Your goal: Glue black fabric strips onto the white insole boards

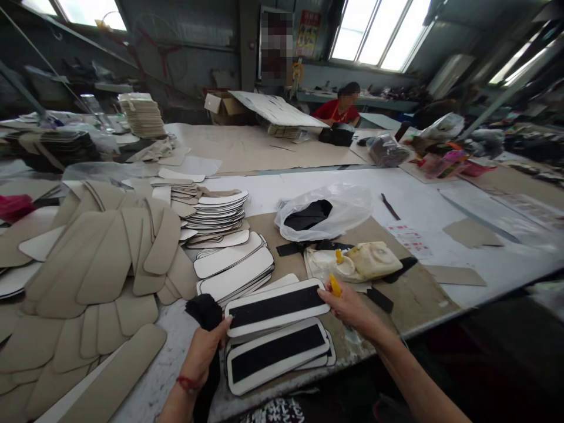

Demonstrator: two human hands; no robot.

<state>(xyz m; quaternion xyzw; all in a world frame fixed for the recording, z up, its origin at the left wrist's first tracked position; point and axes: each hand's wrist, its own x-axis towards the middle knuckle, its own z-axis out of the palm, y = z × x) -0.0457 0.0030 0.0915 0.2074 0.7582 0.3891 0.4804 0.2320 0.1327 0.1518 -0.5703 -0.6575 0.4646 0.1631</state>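
Note:
A long white panel (304,287) with rounded corners and a black strip (277,306) along its middle is held at both ends, slightly tilted. My left hand (206,346) pinches its left end, with a bundle of black fabric strips (205,310) hanging over the same hand. At the right end, my right hand (348,305) grips the panel's edge and also a yellow-handled tool (335,285), whose working end is hidden. Just below lies a small pile of similar panels (282,383) with black strips. Behind are plain white panels (235,261) in overlapping stacks.
Many beige panels (103,252) spread over the left side. A stained white container (374,260), a plastic bag (348,208) with black pieces and a dark blade-like tool (389,207) lie behind my right hand. A person in red (337,110) sits across the table.

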